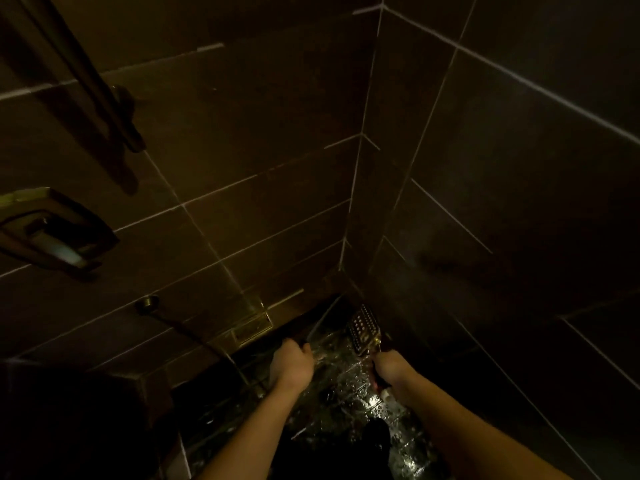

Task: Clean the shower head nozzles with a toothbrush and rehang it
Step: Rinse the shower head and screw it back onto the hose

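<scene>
Both forearms reach down into the dim shower corner. Right hand (pixel 389 370) is wrapped around the handle of the shower head (pixel 363 328), nozzle face turned up toward the camera, held low over the wet floor (pixel 346 403) near the far corner. Left hand (pixel 291 363) is curled closed just beside it; something thin and dark seems to stick out of the fist, but honestly too dark to tell what. Hose (pixel 194 336) runs along the left wall to a round fitting (pixel 147 303).
</scene>
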`<state>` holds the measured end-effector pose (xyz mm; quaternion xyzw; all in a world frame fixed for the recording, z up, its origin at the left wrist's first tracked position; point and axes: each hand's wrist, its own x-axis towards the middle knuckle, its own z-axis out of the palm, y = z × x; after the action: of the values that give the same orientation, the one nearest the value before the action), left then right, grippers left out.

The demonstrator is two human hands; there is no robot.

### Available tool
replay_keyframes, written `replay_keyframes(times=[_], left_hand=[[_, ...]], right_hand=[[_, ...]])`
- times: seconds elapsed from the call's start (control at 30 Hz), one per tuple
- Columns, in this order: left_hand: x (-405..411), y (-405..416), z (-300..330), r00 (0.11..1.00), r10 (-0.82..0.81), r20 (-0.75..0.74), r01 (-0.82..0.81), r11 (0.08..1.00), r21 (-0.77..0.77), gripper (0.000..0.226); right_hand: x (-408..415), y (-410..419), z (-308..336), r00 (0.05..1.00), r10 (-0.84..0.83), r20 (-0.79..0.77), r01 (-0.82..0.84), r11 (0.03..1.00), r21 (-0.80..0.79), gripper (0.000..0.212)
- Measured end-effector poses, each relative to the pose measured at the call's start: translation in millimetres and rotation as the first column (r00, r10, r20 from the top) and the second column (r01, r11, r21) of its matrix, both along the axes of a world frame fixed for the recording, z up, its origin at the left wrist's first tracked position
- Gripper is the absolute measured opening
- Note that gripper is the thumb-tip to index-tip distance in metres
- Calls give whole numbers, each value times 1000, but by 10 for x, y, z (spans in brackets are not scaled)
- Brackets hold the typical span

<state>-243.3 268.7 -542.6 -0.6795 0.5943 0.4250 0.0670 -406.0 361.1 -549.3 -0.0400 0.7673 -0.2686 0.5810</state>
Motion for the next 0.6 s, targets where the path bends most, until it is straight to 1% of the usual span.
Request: replay_keyframes(times=[0.07, 0.17, 0.23, 0.4, 0.47, 0.6], left_hand=[[-80, 78, 23, 999, 53, 9, -53, 999, 2, 30], [-233, 174, 57, 995, 99, 22, -99, 995, -14, 32], [-348, 259, 70, 994, 105, 36, -104, 994, -20, 32], [-548, 430, 105, 993, 106, 43, -106, 994, -8, 35], [-593, 455, 88, 992, 118, 36, -118, 993, 10, 34], [-664, 469, 65, 985, 173, 7, -174, 984, 41, 31]], right_hand=[[-50, 22, -99, 997, -54, 50, 54, 999, 8, 43], [-54, -70, -229, 962, -217, 163, 213, 976, 47, 37], [-18, -143, -283, 941, -273, 201, 267, 962, 58, 34], [79, -208, -257, 933, -261, 246, 268, 963, 5, 38], [80, -228, -203, 921, -254, 295, 271, 962, -17, 40], [72, -286, -118, 907, -244, 345, 282, 957, -63, 33]])
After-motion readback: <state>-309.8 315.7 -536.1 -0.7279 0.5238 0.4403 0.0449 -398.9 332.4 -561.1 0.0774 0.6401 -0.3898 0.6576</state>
